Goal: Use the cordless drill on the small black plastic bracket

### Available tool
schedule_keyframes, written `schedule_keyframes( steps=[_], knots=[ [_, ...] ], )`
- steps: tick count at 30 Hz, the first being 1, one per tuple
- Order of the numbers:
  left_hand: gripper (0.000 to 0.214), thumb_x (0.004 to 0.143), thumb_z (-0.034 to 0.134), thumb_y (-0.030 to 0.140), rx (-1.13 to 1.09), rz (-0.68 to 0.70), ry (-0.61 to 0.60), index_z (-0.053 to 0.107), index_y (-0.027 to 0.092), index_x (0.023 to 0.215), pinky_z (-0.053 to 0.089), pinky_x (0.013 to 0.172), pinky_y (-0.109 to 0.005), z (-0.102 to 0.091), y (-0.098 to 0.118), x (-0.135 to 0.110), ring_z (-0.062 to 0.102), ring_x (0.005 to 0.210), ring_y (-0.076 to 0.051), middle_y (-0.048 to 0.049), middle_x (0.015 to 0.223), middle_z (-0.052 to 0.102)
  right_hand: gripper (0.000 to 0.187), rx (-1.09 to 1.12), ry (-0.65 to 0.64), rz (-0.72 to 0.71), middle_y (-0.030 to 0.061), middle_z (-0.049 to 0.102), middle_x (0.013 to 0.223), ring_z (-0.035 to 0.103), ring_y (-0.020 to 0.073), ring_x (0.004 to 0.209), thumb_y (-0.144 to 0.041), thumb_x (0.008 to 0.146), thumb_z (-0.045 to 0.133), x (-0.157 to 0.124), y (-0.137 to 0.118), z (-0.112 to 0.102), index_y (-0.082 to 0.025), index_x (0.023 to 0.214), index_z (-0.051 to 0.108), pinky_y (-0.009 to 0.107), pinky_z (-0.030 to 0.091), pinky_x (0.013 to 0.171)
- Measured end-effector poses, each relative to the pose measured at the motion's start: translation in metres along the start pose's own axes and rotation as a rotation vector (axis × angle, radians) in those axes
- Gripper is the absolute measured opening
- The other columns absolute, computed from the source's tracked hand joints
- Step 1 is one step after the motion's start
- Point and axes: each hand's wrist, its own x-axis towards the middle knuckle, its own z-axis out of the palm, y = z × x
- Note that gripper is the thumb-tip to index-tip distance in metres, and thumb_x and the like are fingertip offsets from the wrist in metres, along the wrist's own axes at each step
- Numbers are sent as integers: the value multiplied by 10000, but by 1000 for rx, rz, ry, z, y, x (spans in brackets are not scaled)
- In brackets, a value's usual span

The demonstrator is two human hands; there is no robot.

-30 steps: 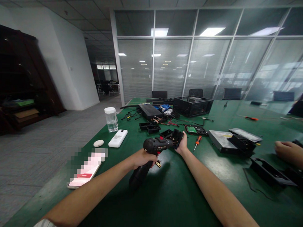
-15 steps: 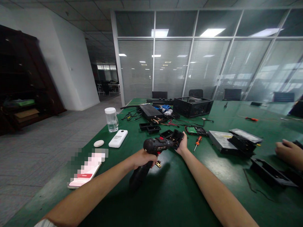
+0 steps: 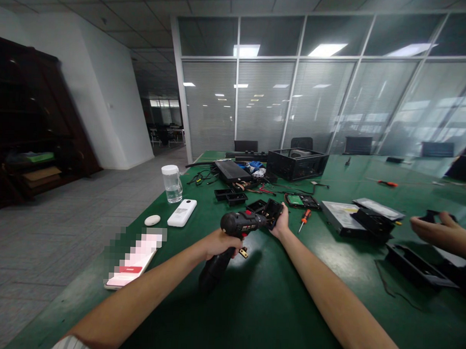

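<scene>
My left hand [image 3: 219, 244] is wrapped round the grip of a black cordless drill [image 3: 230, 240], whose nose points right at a small black plastic bracket [image 3: 273, 212]. My right hand [image 3: 281, 226] holds that bracket tilted up just above the green table [image 3: 259, 308]. The drill's tip touches or nearly touches the bracket; the contact point is too small to make out. A small brass-coloured piece [image 3: 244, 253] hangs by the drill's trigger.
Another person's hand [image 3: 433, 231] holds a dark part at the right edge. Around lie an orange-handled screwdriver [image 3: 304, 218], an optical drive [image 3: 340, 217], black trays [image 3: 230, 196], a PC case [image 3: 296, 163], a glass jar [image 3: 172, 183], a white remote [image 3: 181, 212] and a phone [image 3: 132, 265].
My hands, the drill and the bracket stay put. The other person's hand at the right edge has lifted and shifted left with a dark part in it.
</scene>
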Motion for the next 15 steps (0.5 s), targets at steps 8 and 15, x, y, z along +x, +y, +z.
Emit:
schedule_keyframes(
  steps=[8,15],
  knots=[
    [70,580,500,156,27,20,-21,536,106,612,368,507,-241,-1,-4,1,475,493,-105,-12,542,520,489,1,1,-4,55,627,622,584,197,569,-587,727,326,-1,0,0,-177,741,592,326,467,539],
    [80,584,499,170,9,14,-18,532,108,622,361,499,-238,-1,-3,2,469,482,-101,-8,535,518,481,11,7,-17,55,633,640,593,205,591,-579,731,332,-1,0,0,-176,752,595,334,471,545]
  ],
)
